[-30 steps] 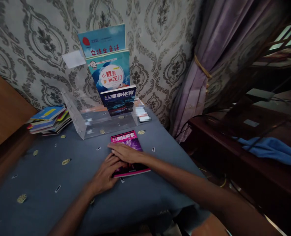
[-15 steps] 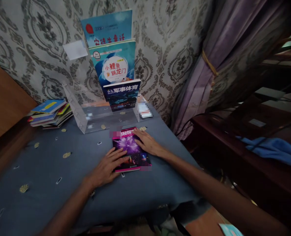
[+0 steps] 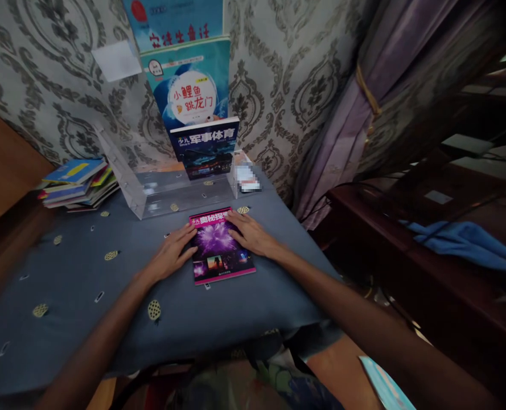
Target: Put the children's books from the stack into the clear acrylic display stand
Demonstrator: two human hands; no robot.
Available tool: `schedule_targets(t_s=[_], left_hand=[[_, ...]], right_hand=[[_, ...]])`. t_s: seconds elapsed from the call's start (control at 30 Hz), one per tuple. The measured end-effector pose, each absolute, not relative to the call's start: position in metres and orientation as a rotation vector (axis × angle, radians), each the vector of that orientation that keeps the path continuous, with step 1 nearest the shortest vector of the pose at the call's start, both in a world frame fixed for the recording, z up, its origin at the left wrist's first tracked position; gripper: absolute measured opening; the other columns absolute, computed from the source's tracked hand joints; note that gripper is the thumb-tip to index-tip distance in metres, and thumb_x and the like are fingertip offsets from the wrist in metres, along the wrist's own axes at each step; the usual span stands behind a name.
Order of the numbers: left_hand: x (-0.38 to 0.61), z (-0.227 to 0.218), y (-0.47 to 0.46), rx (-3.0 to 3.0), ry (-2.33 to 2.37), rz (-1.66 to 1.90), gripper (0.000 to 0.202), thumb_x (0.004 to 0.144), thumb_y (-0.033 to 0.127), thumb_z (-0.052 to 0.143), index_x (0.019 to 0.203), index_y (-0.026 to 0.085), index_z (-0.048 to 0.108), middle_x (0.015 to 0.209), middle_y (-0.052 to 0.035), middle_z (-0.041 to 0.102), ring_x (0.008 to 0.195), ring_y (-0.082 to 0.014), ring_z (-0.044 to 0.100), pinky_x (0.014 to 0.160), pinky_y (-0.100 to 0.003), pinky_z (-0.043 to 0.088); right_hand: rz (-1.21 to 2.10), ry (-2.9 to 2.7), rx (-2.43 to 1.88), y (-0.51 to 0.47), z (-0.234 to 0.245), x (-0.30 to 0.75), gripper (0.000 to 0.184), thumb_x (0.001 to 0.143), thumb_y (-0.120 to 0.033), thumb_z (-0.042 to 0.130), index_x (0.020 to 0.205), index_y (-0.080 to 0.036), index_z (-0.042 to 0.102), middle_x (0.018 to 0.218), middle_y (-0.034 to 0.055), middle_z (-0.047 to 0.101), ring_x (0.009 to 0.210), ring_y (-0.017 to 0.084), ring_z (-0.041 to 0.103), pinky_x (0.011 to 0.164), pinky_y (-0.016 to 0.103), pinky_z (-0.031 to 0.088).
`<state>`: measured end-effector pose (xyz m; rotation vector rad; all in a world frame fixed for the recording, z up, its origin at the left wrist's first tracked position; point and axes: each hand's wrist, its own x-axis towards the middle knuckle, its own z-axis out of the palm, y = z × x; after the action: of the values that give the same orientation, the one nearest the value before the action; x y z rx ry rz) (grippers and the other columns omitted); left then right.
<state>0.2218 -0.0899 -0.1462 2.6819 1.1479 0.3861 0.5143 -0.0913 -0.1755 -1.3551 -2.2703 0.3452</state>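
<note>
A pink and purple book (image 3: 219, 245) lies flat on the blue-grey tablecloth (image 3: 107, 307). My left hand (image 3: 169, 255) rests flat at the book's left edge, fingers stretched toward its top corner. My right hand (image 3: 249, 233) lies flat on the book's right edge, fingers spread near the top right corner. Behind the book stands a clear acrylic display stand (image 3: 159, 188) holding a dark blue book (image 3: 205, 147), a teal book (image 3: 188, 85) above it and a blue book (image 3: 171, 23) at the top.
A stack of colourful books (image 3: 78, 183) lies at the table's back left. Patterned wallpaper is behind the stand. A purple curtain (image 3: 346, 108) hangs to the right. A dark wooden bench with a blue cloth (image 3: 461, 242) is further right.
My hands have slid apart from the middle of the pink book to its left and right edges, uncovering its cover. The view has shifted closer and lower.
</note>
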Motion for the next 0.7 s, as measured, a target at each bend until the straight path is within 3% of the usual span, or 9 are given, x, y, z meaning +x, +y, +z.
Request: schedule_targets(t_s=[0.13,0.3,0.5,0.7], left_hand=[[0.217,-0.147,-0.122,2.791,0.964,0.490,0.043,0.101,0.040,0.045,0.139,0.022,0.054,0.143,-0.0101,0.057,0.135,-0.0243,0.051,0.117,-0.053,0.034],[0.215,-0.142,-0.158,2.795,0.820,0.528,0.036,0.101,0.032,0.047,0.135,0.025,0.059,0.135,-0.0077,0.064,0.128,-0.0226,0.058,0.115,-0.053,0.038],[0.242,-0.138,-0.146,2.809,0.782,0.441,0.038,0.102,0.035,0.044,0.135,0.023,0.058,0.141,-0.0092,0.059,0.131,-0.0227,0.054,0.115,-0.050,0.039],[0.288,-0.148,-0.095,2.870,0.836,0.445,0.043,0.102,0.040,0.042,0.138,0.019,0.055,0.145,-0.0124,0.053,0.134,-0.0253,0.050,0.113,-0.048,0.040]], right_hand=[[0.371,-2.257,-1.372,-0.093,-0.173,0.513,0.049,0.097,-0.029,0.045,0.143,-0.012,0.047,0.154,0.0174,0.043,0.146,0.028,0.035,0.120,0.052,0.027],[0.390,-2.237,-1.366,-0.093,-0.174,0.513,0.049,0.097,-0.029,0.046,0.145,-0.018,0.046,0.154,0.0131,0.044,0.147,0.027,0.034,0.120,0.052,0.027],[0.503,-2.179,-1.334,-0.091,-0.173,0.516,0.049,0.101,-0.037,0.037,0.146,-0.018,0.046,0.153,0.0116,0.047,0.146,0.026,0.036,0.120,0.051,0.026],[0.739,-2.001,-1.287,-0.090,-0.164,0.522,0.060,0.103,-0.053,0.026,0.149,-0.018,0.041,0.152,0.0108,0.047,0.141,0.022,0.043,0.120,0.045,0.029]])
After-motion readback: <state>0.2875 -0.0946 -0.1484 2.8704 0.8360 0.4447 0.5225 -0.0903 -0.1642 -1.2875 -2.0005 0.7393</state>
